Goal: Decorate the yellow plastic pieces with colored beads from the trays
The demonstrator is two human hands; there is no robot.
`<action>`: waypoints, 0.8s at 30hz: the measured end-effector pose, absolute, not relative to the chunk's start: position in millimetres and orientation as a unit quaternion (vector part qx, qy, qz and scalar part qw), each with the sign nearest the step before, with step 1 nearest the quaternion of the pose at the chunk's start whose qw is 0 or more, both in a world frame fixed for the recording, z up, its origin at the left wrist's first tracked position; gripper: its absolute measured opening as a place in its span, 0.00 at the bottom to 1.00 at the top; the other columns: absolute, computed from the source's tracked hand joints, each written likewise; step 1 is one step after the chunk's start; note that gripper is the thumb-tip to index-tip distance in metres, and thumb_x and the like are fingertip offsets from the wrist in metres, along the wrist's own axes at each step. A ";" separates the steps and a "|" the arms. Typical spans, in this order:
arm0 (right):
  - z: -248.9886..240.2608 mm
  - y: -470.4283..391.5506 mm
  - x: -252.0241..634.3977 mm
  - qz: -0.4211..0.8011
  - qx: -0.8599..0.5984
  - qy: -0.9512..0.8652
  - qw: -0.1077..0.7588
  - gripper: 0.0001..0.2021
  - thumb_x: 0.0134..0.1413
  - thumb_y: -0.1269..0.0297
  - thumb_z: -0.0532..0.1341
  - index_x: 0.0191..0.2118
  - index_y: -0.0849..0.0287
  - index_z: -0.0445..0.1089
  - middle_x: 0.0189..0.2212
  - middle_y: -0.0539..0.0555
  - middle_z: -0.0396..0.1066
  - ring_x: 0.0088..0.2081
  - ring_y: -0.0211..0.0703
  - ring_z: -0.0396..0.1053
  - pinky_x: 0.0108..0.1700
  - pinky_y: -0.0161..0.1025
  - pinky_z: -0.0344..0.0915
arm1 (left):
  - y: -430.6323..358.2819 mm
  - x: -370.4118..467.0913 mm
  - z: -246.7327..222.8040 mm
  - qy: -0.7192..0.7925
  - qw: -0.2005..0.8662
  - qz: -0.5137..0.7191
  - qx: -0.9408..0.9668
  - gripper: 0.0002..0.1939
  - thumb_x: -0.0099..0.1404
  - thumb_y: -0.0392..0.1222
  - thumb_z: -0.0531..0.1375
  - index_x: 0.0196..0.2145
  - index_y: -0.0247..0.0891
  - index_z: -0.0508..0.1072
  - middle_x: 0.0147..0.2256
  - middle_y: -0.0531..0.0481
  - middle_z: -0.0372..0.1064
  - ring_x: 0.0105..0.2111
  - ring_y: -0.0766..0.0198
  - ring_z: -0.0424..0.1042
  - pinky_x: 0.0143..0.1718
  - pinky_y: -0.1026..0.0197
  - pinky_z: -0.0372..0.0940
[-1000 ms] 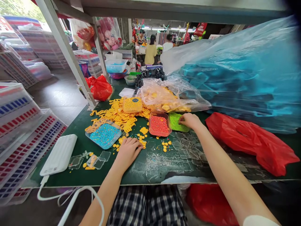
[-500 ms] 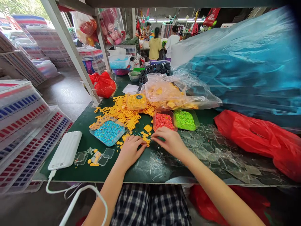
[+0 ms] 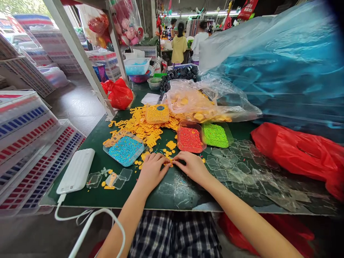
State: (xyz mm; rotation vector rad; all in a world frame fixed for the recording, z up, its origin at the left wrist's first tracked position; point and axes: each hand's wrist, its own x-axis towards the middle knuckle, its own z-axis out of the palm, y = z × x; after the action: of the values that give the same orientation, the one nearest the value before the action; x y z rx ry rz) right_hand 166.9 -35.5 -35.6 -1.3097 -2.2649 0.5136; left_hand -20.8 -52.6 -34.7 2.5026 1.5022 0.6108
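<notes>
Both hands meet over the near middle of the green table (image 3: 104,200). My left hand (image 3: 152,170) is closed, thumb and fingers on a small yellow plastic piece (image 3: 170,162), mostly covered by the fingertips. My right hand (image 3: 192,165) pinches at the same spot; whether it grips the piece or something tiny is hidden. Loose yellow bits (image 3: 168,152) lie just beyond the fingers. Around them stand a tray of blue beads (image 3: 125,150), a tray of red beads (image 3: 190,139), a tray of green beads (image 3: 215,134) and a tray of yellow beads (image 3: 157,113) on a yellow-piece heap (image 3: 142,123).
A white power bank (image 3: 76,171) with a cable lies at the left. Clear plastic pieces (image 3: 233,161) and a red bag (image 3: 292,150) cover the right side. A large blue-filled bag (image 3: 279,79) rises behind. A metal post (image 3: 80,61) stands at the left; people work far back.
My right hand has moved left, bringing its fingertips to the yellow piece at my left hand. The camera view has shifted slightly.
</notes>
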 end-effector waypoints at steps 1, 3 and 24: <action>-36.3 -35.5 166.2 0.185 -0.476 -0.827 0.234 0.06 0.61 0.65 0.60 0.36 0.55 0.74 0.34 0.51 0.75 0.38 0.43 0.71 0.39 0.38 0.63 | -52.8 -21.2 -34.7 0.503 0.078 0.206 0.836 0.08 0.69 0.44 0.56 0.39 0.40 0.74 0.40 0.49 0.73 0.42 0.56 0.68 0.45 0.52 0.60; -37.7 -35.7 163.9 0.173 -0.477 -0.831 0.229 0.06 0.60 0.64 0.60 0.35 0.55 0.74 0.33 0.51 0.75 0.38 0.42 0.70 0.38 0.38 0.62 | -52.9 -22.8 -34.9 0.507 0.076 0.213 0.832 0.09 0.70 0.43 0.55 0.40 0.40 0.74 0.40 0.49 0.73 0.42 0.56 0.68 0.45 0.52 0.61; -43.9 -39.0 161.9 0.135 -0.477 -0.837 0.234 0.08 0.61 0.60 0.60 0.40 0.52 0.77 0.33 0.52 0.74 0.38 0.44 0.67 0.36 0.40 0.64 | -53.8 -30.9 -43.7 0.472 0.130 0.233 0.840 0.16 0.71 0.37 0.51 0.53 0.43 0.70 0.53 0.45 0.69 0.53 0.54 0.66 0.55 0.46 0.62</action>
State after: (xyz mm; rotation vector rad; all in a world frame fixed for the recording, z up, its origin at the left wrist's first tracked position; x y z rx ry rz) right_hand 161.9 -39.0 -43.9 -1.3079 -2.2961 0.3709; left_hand -30.9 -53.8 -43.7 2.4413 1.3701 0.6779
